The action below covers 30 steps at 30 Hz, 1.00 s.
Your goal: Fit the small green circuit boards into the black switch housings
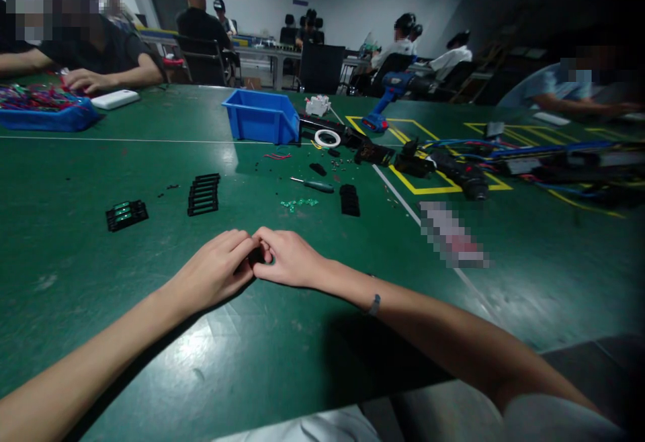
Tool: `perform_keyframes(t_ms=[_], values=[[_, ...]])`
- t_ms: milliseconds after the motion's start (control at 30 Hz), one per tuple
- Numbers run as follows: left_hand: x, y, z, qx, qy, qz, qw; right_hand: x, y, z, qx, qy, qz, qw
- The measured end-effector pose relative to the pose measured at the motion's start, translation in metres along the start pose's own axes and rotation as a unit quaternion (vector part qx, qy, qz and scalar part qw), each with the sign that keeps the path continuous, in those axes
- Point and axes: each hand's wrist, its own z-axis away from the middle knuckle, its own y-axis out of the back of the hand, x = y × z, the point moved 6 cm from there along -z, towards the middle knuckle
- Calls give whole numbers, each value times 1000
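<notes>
My left hand [222, 264] and my right hand [289, 258] meet over the green table [242, 375], fingers curled and fingertips together. Whatever lies between them is hidden; only a dark gap shows there. Beyond my left hand sit a black slotted frame [203, 195] and a black part with green pieces in it [127, 215]. Past my right hand lie loose green pieces [299, 205], a screwdriver [313, 185] with a teal handle, and a black ridged part [349, 200].
A blue bin [262, 117], a white ring [327, 138] and a blue cordless drill [388, 101] stand farther back. Cables and dark tools cover the right side. At far left, a co-worker's hand [91, 81] is by a blue tray [50, 118] of wires.
</notes>
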Motion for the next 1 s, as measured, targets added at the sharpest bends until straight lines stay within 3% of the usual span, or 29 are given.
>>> perform_keyframes(t_ms=[1000], values=[[-6, -4, -2, 35, -3, 49, 998, 4, 0, -4, 17, -9, -12, 1000]])
